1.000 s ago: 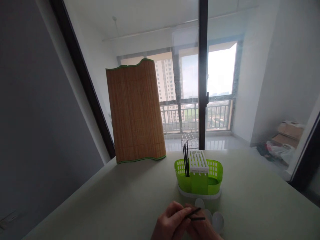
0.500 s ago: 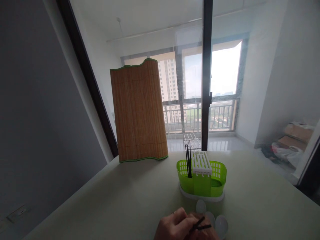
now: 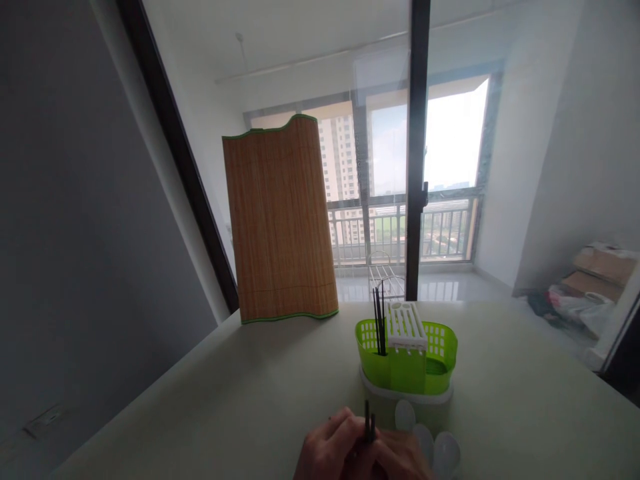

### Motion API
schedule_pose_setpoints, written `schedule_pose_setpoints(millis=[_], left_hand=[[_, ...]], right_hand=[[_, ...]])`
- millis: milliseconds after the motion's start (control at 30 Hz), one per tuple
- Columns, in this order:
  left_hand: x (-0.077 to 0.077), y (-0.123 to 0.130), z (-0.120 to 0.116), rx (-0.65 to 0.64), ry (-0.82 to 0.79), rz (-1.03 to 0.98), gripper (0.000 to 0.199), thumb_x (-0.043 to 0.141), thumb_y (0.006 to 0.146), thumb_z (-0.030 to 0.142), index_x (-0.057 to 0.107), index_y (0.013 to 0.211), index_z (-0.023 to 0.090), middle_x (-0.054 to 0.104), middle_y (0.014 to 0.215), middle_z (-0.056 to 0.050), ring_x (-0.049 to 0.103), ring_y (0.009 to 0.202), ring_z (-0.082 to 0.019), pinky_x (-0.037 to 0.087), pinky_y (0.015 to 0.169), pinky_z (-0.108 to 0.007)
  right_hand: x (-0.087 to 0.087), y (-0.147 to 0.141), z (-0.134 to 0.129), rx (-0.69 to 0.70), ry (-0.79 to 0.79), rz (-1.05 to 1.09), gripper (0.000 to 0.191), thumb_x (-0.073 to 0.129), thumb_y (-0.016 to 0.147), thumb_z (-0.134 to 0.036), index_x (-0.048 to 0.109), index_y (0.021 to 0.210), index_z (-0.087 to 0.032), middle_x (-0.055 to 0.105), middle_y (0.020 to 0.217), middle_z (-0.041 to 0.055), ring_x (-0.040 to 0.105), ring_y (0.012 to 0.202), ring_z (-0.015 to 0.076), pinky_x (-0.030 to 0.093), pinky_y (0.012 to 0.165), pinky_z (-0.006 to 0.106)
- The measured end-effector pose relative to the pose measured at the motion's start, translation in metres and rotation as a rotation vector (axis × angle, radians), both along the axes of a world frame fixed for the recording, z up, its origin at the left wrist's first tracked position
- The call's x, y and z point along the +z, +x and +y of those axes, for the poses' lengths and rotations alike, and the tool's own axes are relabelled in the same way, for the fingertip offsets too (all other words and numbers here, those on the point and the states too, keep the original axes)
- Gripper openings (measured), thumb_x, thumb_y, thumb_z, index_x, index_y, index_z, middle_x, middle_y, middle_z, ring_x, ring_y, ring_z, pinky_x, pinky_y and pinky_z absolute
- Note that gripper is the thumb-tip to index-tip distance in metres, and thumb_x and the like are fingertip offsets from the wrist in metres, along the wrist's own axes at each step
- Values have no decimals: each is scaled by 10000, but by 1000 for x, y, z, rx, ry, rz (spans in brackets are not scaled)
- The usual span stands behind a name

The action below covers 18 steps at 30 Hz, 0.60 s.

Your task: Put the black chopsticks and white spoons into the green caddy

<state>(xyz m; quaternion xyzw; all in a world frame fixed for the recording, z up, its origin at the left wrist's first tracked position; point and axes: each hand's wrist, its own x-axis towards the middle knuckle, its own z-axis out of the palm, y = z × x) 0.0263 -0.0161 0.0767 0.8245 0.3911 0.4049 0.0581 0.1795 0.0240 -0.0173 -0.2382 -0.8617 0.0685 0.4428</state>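
Observation:
Close together at the bottom of the head view, my left hand and my right hand are both closed round a pair of black chopsticks. The chopstick tips point up between the fingers, and their lower parts are hidden by the hands. Just beyond stands a green utensil holder with a white slotted top and a pale base. More black chopsticks stand in its left compartment. White spoons lie on the table beside my right hand, partly covered by it.
A curved bamboo mat with green edging stands upright on the white table at the back left. Behind the table are a glass door with a dark frame and a wire rack. Bags and boxes sit at the right.
The chopsticks have turned from slanting right to pointing nearly straight up. My left hand has shifted slightly left, and my right hand has come forward against the chopsticks.

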Motion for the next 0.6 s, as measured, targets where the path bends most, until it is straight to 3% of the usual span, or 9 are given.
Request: schedule_pose_setpoints(millis=[100,200,300,367,467,533,600], left_hand=[[3,-5,5,9,-87,-33,92,537,894,245,619,890,205,636,754,-8,602,626,-84,465,589,-138],[-8,-6,12,54,-176,-32,117,531,891,247,629,850,199,648,745,-10,612,644,-95,458,566,-143],[-22,-8,15,99,-278,-16,147,526,888,262,638,824,190,657,756,-20,616,669,-110,456,558,-157],[-24,-11,16,114,-319,-15,175,520,891,282,647,814,189,658,758,-20,610,673,-114,454,561,-165],[-5,-20,23,160,-313,-84,222,518,898,343,662,820,193,655,745,-12,591,654,-111,453,579,-179],[19,-26,36,210,-293,-192,259,530,888,403,666,838,188,630,687,2,554,589,-101,440,547,-185],[47,-30,58,235,-283,-322,300,546,865,452,661,858,175,575,603,25,501,510,-89,410,481,-181]], right_hand=[[-16,-6,6,-41,-53,-126,185,463,916,-292,560,790,-197,657,642,24,553,487,123,356,440,212],[-38,-7,14,-120,-135,-264,36,584,787,-228,578,811,-201,697,691,23,592,517,138,387,461,211],[-50,-7,20,-172,-208,-371,118,664,708,-207,590,798,-225,718,719,11,632,590,164,424,493,207],[-48,-4,21,-162,-221,-381,127,688,700,-214,591,778,-239,714,702,-9,638,613,168,435,498,201],[-33,4,19,-127,-220,-317,256,685,710,-220,606,953,-243,711,756,-22,656,695,178,487,579,217],[-19,12,17,-127,-183,-175,402,631,759,-199,547,1151,-217,702,817,-2,664,737,181,515,647,247],[-6,20,16,-155,-116,-7,407,559,824,-180,497,1226,-197,684,822,14,662,718,173,522,650,259]])
